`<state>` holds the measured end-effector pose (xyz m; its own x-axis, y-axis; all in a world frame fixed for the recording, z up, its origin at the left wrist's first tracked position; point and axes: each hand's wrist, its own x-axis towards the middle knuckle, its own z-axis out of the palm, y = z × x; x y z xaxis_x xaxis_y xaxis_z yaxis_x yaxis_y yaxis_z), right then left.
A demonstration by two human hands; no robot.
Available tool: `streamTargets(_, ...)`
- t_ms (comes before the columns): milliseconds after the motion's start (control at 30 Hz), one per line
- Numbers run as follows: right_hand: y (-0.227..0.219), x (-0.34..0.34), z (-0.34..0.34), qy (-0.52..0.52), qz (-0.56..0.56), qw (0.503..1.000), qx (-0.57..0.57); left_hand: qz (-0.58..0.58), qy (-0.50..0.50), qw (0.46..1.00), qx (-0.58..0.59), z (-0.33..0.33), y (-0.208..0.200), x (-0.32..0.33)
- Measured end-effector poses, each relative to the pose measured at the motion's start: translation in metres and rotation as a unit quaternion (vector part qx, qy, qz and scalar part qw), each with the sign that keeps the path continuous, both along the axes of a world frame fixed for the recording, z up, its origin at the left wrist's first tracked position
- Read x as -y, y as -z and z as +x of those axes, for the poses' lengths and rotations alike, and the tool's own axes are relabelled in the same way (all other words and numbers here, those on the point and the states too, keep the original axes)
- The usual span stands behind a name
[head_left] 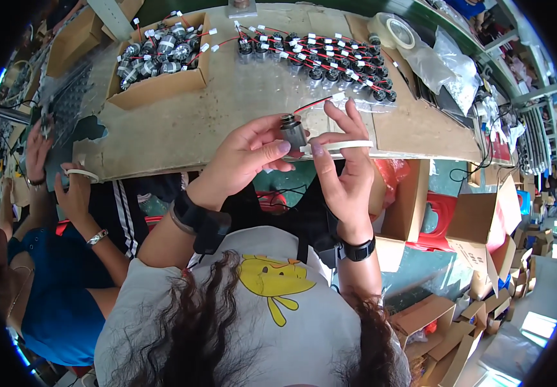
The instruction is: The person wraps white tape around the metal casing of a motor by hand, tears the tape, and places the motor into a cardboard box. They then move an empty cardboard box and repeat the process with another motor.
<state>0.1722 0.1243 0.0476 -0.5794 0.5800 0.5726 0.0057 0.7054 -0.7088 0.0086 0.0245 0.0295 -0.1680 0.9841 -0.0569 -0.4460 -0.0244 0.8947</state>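
Between the fingers and thumb of my left hand (243, 155) is a small cylindrical motor (295, 134), its metal body upright and its black top uppermost. A red and black wire runs from it toward a white plug (338, 96). My right hand (349, 184) grips a thin white ring (350, 145), seen nearly edge-on and looking like a narrow roll of tape. Its near end lies close to the motor's side; whether they touch I cannot tell. Both hands are above the table's near edge.
An open cardboard box (156, 97) of motors stands at the back left. Rows of wired motors (317, 61) stand on clear plastic at the back. Tape rolls (401, 32) and plastic bags (456, 71) lie at right. A co-worker's hand (75, 193) is at left, beside another white ring.
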Motion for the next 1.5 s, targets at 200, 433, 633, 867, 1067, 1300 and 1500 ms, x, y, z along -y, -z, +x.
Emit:
streamTargets(200, -0.005, 0.000, -0.005, 0.022, 0.057, 0.997, 0.039, -0.008, -0.021, 0.999, -0.030, 0.004, -0.008, 0.007)
streamTargets(433, -0.005, 0.001, -0.009, 0.012, 0.072, 0.996, 0.046, -0.009, -0.019, 0.999, -0.038, 0.003, -0.009, 0.009)
streamTargets(633, -0.006, 0.000, -0.009, 0.016, 0.094, 0.994, 0.052, -0.003, -0.019, 0.998, -0.058, 0.003, -0.009, 0.007)
streamTargets(867, -0.009, -0.002, -0.010, 0.024, 0.142, 0.988, 0.062, -0.005, -0.022, 0.998, -0.059, 0.004, -0.006, 0.006)
streamTargets(1067, -0.008, -0.003, -0.010, 0.023, 0.146, 0.987, 0.067, 0.004, -0.024, 0.998, -0.064, 0.006, -0.006, 0.006)
streamTargets(1300, -0.007, -0.003, -0.011, 0.022, 0.154, 0.985, 0.072, -0.001, -0.049, 0.995, -0.084, 0.010, -0.008, 0.005)
streamTargets(1500, -0.007, -0.001, -0.012, 0.015, 0.151, 0.985, 0.080, -0.020, -0.062, 0.993, -0.100, 0.011, -0.007, 0.004)
